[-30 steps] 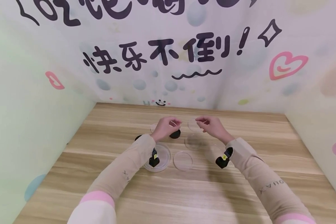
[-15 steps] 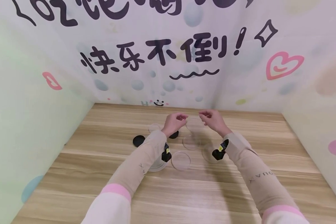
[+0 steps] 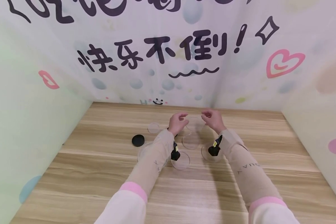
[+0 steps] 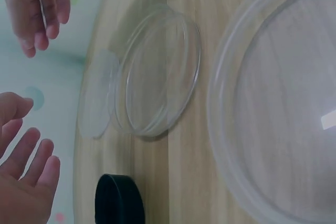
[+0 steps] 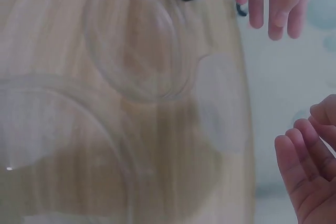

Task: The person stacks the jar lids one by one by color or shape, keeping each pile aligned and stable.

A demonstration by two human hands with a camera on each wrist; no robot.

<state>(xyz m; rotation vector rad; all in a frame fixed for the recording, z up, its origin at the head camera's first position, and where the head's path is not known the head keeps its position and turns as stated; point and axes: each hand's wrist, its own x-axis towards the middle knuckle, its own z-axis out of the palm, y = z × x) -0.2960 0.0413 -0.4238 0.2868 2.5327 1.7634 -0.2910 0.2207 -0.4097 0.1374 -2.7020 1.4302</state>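
Note:
My left hand (image 3: 178, 122) and right hand (image 3: 213, 119) face each other over the back of the wooden table, on either side of a clear round disc (image 3: 195, 124). Nothing shows in either hand. In the left wrist view, the left fingers (image 4: 32, 163) are loosely spread, thumb apart. The right fingers (image 5: 302, 153) are softly bent, with the thumb close to them. Nearer than the disc lies a clear shallow dish (image 3: 191, 141) with a raised rim. A black round lid (image 4: 119, 200) is mostly hidden behind my left wrist in the head view.
Other clear round dishes lie in front, one at centre (image 3: 180, 165) and one at right (image 3: 205, 154). A larger clear dish (image 3: 142, 152) is partly under my left sleeve. At left are another black lid (image 3: 138, 140) and a small clear disc (image 3: 154, 128). A printed cloth (image 3: 123, 90) hangs behind.
My left hand has moved right, uncovering the left black lid and the small clear disc. My right hand has shifted slightly right and farther back. The head view has drifted a little.

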